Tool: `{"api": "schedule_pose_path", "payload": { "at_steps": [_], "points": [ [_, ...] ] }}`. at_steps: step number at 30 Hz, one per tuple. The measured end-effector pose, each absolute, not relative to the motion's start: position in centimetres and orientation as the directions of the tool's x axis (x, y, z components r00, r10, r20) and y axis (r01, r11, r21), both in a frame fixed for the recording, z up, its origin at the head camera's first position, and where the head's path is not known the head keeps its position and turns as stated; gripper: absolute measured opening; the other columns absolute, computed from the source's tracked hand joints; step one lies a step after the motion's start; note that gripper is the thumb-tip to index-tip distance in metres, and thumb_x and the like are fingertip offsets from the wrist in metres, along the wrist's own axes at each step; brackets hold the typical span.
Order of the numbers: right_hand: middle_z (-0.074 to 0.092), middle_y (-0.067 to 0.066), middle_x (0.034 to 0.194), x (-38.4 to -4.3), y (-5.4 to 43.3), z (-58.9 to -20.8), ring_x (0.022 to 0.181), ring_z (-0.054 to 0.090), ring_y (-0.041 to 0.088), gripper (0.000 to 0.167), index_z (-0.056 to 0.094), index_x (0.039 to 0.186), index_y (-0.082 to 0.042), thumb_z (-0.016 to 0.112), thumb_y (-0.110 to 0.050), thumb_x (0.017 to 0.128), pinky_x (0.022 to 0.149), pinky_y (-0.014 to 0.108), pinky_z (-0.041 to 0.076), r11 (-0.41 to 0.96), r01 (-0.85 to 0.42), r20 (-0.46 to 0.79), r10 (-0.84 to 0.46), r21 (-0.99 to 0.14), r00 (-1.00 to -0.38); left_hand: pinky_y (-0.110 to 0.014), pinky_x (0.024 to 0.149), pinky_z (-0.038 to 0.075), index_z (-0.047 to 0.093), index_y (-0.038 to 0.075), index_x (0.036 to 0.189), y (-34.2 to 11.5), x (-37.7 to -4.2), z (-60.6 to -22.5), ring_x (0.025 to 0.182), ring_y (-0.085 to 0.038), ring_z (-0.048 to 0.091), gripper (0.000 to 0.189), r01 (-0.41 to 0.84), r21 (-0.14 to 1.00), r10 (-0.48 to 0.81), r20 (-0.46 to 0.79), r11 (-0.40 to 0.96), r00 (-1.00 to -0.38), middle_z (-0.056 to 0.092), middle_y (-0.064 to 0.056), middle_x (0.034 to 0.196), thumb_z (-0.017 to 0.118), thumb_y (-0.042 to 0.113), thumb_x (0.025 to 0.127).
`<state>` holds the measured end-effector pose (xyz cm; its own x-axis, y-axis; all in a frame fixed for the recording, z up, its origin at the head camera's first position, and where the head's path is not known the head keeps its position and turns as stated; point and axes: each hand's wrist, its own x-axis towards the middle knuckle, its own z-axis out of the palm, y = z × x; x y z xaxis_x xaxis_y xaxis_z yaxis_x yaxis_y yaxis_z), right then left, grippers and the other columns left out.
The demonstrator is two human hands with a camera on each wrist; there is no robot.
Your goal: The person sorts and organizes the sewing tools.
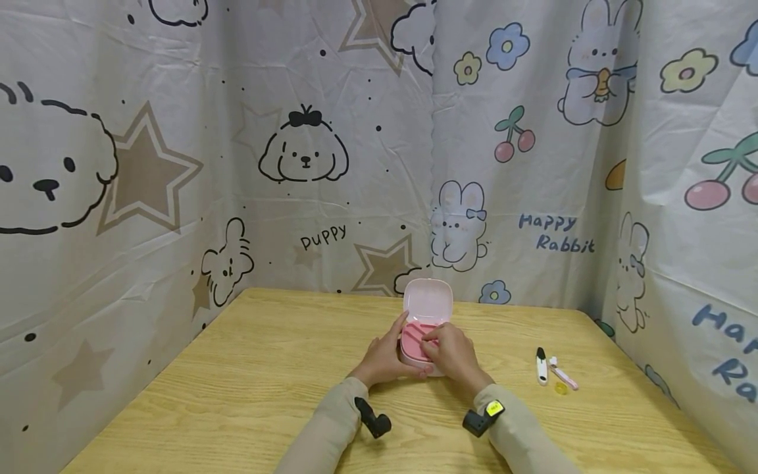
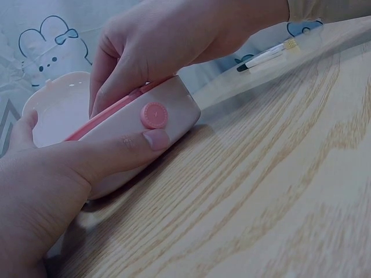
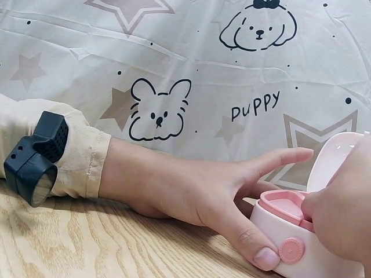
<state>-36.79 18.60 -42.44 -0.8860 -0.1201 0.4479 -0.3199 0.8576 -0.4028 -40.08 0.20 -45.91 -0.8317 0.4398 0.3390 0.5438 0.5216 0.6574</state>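
Note:
A small pale pink case (image 1: 422,366) stands on the table with its lid (image 1: 428,299) raised at the back. Inside it sits a pink divided tray (image 1: 412,345), and a round pink button (image 2: 153,115) marks the front wall. My left hand (image 1: 381,359) grips the case from the left, thumb along the front beside the button. Over the tray, my right hand (image 1: 453,352) points its bent fingers (image 1: 430,349) down, thumb and fingertips right at the tray's surface. I cannot tell whether they pinch anything; the hand covers the tray's right part.
On the right of the table lie a white pen-shaped item with a black tip (image 1: 541,367), a slim pink-and-white item (image 1: 564,374) and a small yellow ring (image 1: 560,388). Printed curtains (image 1: 308,217) enclose the table's back and sides. Cameras (image 1: 373,418) are strapped to both wrists.

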Motion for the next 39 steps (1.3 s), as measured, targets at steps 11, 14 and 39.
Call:
{"api": "schedule_pose_path", "payload": {
  "at_steps": [11,14,39],
  "points": [
    [0.065,0.001,0.088,-36.65,18.49,-42.37,0.081,0.053,0.018,0.012,0.084,0.097,-0.009,0.078,-0.016,0.09,0.068,0.038,0.042,0.855,-0.329,0.457,-0.125,-0.4,-0.88,-0.066,0.117,0.018,0.013,0.024,0.168,0.14,-40.2,-46.17,0.143,-0.032,0.044,0.133,0.554,0.635,0.439,0.35,0.538,-0.827,0.042,-0.007,0.161,0.093,0.059,0.067],
    [0.065,0.001,0.088,-36.65,18.54,-42.46,0.079,0.052,0.018,0.012,0.084,0.096,-0.009,0.078,-0.016,0.09,0.067,0.039,0.042,0.856,-0.333,0.462,-0.129,-0.395,-0.878,-0.066,0.117,0.018,0.013,0.023,0.168,0.14,-40.18,-46.17,0.143,-0.032,0.044,0.133,0.557,0.632,0.441,0.353,0.538,-0.825,0.041,-0.008,0.161,0.093,0.059,0.068],
    [0.07,0.001,0.091,-37.11,18.66,-42.92,0.077,0.054,0.017,0.008,0.085,0.093,-0.013,0.078,-0.017,0.09,0.067,0.043,0.043,0.859,-0.342,0.467,-0.139,-0.382,-0.873,-0.065,0.116,0.019,0.014,0.024,0.168,0.1,-40.45,-46.16,0.142,-0.031,0.044,0.133,0.559,0.633,0.444,0.352,0.536,-0.824,0.041,-0.006,0.161,0.092,0.062,0.067]
  ]
}}
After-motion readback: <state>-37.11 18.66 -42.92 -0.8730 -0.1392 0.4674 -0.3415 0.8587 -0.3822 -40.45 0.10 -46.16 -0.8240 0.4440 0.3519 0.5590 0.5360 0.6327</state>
